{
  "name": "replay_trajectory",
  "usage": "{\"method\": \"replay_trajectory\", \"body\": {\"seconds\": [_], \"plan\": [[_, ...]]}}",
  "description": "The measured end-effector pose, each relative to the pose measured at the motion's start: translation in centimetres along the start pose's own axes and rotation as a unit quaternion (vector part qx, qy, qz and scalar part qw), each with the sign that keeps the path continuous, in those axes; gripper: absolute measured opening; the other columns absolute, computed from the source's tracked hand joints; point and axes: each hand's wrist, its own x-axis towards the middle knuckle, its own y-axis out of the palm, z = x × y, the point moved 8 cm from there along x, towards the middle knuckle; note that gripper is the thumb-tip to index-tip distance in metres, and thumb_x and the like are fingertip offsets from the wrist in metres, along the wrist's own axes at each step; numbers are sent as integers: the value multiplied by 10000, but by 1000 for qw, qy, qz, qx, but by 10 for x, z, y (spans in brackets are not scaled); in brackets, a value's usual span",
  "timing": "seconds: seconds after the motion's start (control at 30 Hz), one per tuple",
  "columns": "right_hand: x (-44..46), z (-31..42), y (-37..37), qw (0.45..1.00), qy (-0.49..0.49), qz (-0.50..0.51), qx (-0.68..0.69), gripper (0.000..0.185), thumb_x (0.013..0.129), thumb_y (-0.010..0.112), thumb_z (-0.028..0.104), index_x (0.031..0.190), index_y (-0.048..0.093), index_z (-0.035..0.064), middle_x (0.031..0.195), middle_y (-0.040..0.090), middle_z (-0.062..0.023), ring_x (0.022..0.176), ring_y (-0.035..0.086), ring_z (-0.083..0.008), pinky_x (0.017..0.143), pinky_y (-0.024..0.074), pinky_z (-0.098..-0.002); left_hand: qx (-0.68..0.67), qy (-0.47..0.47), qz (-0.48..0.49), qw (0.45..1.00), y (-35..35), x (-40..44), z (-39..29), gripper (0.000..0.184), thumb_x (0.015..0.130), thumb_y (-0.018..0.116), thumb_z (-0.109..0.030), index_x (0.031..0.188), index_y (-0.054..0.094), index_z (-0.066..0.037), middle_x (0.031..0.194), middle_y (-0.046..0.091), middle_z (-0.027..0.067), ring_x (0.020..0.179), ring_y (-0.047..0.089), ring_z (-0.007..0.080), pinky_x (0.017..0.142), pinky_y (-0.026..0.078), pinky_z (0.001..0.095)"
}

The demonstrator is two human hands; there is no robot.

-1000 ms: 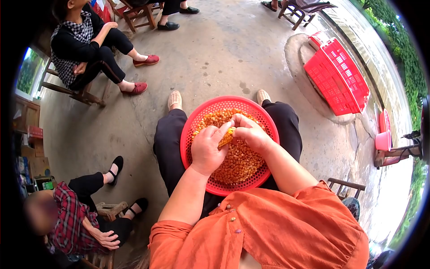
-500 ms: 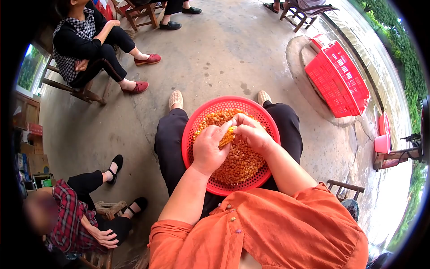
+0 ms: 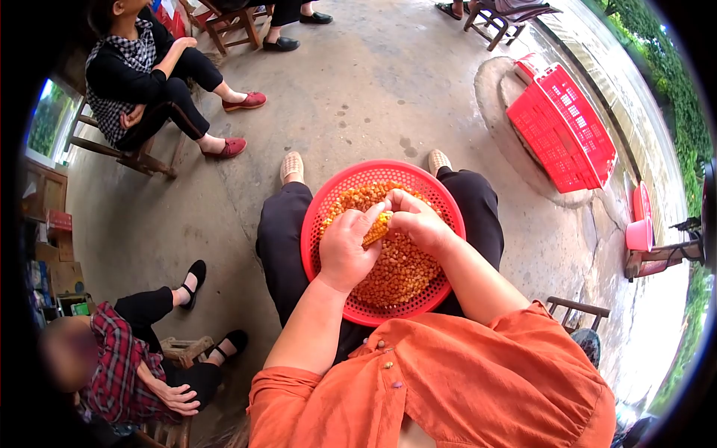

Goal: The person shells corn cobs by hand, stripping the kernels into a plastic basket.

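A yellow ear of corn is held over a round red perforated basket that rests on my lap. My left hand is wrapped round the ear, its thumb lying along the upper side. My right hand is closed at the ear's far end, with thumb and fingers pressed against it; its fingertips are partly hidden. Loose orange-yellow corn kernels cover most of the basket's bottom below both hands.
A large red plastic crate stands on the concrete floor at right, with a pink basin beyond it. Seated people are at left: one in red shoes, another in a plaid shirt. A wooden chair is behind my right side.
Both hands stay on the ear of corn, with only slight finger movement. The whole view has shifted a little.
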Motion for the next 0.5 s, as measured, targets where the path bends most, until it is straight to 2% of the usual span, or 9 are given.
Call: {"method": "replay_trajectory", "body": {"seconds": [0.2,0.27,0.33,0.5], "plan": [[0,-1,0,1000,0,0,5,195,843,599,73,1019,517,52,913,549,-31,796,555,-126,710,475,-254,1,-6,0,1000,0,0,1,602,693,740,-34,1274,635,-155,945,642,70,851,623,294,771,520,393],[0,-2,-2,1000,1,1,6,196,842,599,71,1019,517,53,914,549,-30,797,556,-126,711,475,-255,-3,4,-16,1000,-2,1,-1,616,684,751,-45,1273,637,-187,862,605,72,800,618,295,719,517,411],[1,-5,-2,1000,11,15,6,270,811,602,40,1066,516,60,984,554,-21,887,558,-123,756,481,-262,-5,3,-15,1000,-2,1,-1,615,683,752,-46,1271,640,-187,858,603,71,800,618,295,720,517,411],[3,-7,-2,1000,-5,4,8,243,810,584,21,1039,512,61,960,546,-16,872,553,-117,745,472,-255,-7,-10,-6,1000,-1,1,0,608,683,757,-52,1267,646,-183,865,609,73,806,620,299,729,517,407]]}}
